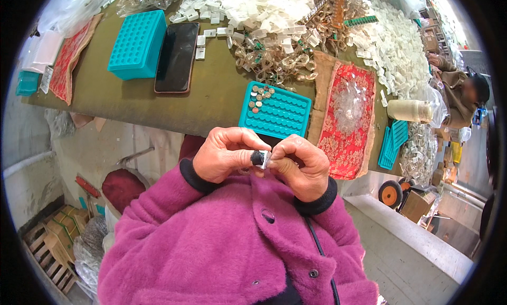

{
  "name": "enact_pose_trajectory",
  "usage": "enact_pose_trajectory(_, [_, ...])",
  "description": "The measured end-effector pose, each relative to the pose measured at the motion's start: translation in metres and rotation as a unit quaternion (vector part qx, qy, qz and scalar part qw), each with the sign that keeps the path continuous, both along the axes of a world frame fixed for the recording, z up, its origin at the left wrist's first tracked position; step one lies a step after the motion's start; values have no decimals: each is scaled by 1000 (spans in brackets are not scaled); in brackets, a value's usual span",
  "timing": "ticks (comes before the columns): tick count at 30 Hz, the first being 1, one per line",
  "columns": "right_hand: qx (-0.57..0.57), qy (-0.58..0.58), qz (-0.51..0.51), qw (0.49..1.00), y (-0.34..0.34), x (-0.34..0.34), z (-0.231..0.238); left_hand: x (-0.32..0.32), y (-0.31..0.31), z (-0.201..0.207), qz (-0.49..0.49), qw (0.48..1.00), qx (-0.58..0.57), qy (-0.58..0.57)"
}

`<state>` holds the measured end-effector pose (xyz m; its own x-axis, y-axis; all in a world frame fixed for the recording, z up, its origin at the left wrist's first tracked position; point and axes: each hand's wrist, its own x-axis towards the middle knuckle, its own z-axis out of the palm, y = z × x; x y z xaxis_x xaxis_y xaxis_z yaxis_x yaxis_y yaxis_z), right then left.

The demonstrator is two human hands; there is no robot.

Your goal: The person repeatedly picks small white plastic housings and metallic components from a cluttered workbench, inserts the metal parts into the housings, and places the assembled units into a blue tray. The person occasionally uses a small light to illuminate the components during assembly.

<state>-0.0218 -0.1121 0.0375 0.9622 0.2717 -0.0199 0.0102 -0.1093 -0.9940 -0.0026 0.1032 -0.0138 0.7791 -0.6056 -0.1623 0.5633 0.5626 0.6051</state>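
Note:
My left hand (224,154) and my right hand (302,167) meet in front of my chest, just short of the table edge. Between my left thumb and fingers is pinched a small white plastic piece (266,158); something black covers the left thumb tip. The right thumb and forefinger close on the piece's other side, so its details are mostly hidden. Just beyond my hands lies a teal tray (288,112) with scalloped rows. Several small round pieces (257,98), silvery and brownish, sit in its far left corner.
Right of the tray, a red patterned cloth (343,146) bears clear bits. Beyond are heaped white plastic pieces (264,9) and tangled clear strips (274,57). A dark phone (177,57) lies by a teal holed block (134,51). A jar (409,110) and another person (459,94) are at right.

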Motion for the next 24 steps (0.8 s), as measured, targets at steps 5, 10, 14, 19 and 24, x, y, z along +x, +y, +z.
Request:
enact_pose_trajectory(5, [-113,-98,58,987,-9,14,2,3,-2,-1,-5,1000,6,-20])
enact_pose_trajectory(10, [-32,-11,32,999,-12,20,-3,7,-3,-2,-17,999,34,24])
enact_pose_trajectory(14, [26,86,1,996,-9,18,-8,11,-4,-3,-7,997,22,80])
enact_pose_trajectory(19, [-79,-1,25,997,-7,19,-5,13,-4,1,-1,997,40,73])
enact_pose_trajectory(24, [-139,-97,42,985,-7,31,2,17,-5,4,18,998,59,18])
